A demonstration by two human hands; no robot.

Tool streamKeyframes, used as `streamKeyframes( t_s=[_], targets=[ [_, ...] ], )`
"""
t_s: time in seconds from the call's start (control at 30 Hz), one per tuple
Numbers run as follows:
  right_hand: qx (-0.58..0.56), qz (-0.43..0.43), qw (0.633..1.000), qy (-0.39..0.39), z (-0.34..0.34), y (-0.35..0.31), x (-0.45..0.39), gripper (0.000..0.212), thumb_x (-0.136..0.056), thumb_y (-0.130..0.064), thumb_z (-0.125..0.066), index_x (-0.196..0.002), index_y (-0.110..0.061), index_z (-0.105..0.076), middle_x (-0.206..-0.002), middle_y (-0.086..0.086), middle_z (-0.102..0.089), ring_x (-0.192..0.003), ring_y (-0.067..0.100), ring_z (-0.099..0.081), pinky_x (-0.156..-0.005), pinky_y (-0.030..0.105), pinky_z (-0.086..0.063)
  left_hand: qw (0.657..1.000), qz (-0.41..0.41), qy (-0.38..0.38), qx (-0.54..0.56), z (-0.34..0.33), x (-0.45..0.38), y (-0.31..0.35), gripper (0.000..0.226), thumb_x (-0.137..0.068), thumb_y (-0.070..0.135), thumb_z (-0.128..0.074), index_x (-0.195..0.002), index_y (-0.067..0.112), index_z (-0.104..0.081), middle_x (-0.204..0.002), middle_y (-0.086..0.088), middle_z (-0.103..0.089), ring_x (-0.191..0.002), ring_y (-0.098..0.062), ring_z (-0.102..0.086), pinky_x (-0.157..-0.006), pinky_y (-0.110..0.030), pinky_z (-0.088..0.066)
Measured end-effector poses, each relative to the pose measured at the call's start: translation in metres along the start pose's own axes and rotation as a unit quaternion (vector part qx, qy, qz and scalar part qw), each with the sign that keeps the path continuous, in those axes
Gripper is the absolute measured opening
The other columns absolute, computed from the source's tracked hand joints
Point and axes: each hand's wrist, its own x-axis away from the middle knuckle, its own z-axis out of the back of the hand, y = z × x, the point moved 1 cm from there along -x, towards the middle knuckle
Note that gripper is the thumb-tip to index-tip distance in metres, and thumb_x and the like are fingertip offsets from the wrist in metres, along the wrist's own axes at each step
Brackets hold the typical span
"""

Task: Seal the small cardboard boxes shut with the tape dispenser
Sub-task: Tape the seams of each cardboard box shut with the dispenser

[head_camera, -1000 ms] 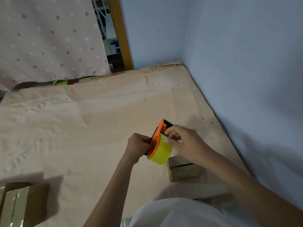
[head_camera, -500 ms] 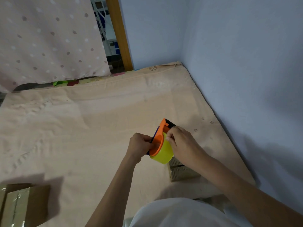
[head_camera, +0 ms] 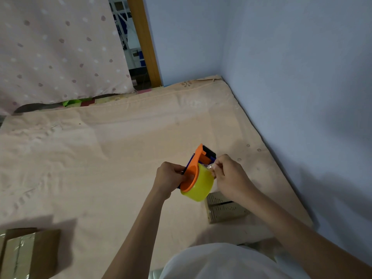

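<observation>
An orange tape dispenser (head_camera: 196,174) with a yellow roll of tape is held in the air above the bed. My left hand (head_camera: 169,178) grips its handle from the left. My right hand (head_camera: 227,176) pinches the loose end of the clear tape at the top of the roll. A small cardboard box (head_camera: 225,210) lies on the sheet just below my right wrist, partly hidden by it. A second small cardboard box (head_camera: 26,252), with shiny tape along its top, sits at the lower left.
A peach sheet (head_camera: 100,158) covers the bed. A blue wall (head_camera: 302,97) runs along the right side. A spotted curtain (head_camera: 60,47) and a wooden door frame (head_camera: 145,43) stand at the far end.
My right hand has shifted from the side of the roll up to its top and now pinches the tape end. The dispenser has barely moved.
</observation>
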Motion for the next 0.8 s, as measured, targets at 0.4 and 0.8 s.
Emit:
streamKeyframes(
  t_s=[0.4, 0.8],
  targets=[
    [-0.145, -0.064, 0.986, 0.057, 0.000, 0.006, 0.000, 0.010, -0.103, -0.010, -0.049, -0.100, -0.013, -0.058, -0.093, -0.002, -0.072, -0.093, 0.008, -0.069, -0.074, 0.013, -0.050, 0.999, -0.028, -0.002, -0.028, 0.004, -0.003, 0.000, 0.028, -0.085, 0.000, -0.067, -0.106, 0.014, -0.079, -0.088, -0.006, -0.077, -0.077, -0.021, -0.073, -0.067, -0.034, -0.063],
    [0.031, 0.113, 0.993, -0.003, 0.012, -0.007, -0.003, 0.030, -0.098, 0.002, -0.049, -0.100, -0.010, -0.076, -0.103, 0.002, -0.065, -0.092, 0.012, -0.063, -0.084, 0.021, -0.052, 0.999, -0.041, -0.014, -0.003, 0.006, 0.000, 0.002, 0.027, -0.085, 0.000, -0.068, -0.102, 0.015, -0.081, -0.082, -0.004, -0.077, -0.073, -0.020, -0.073, -0.067, -0.036, -0.063]
  ],
)
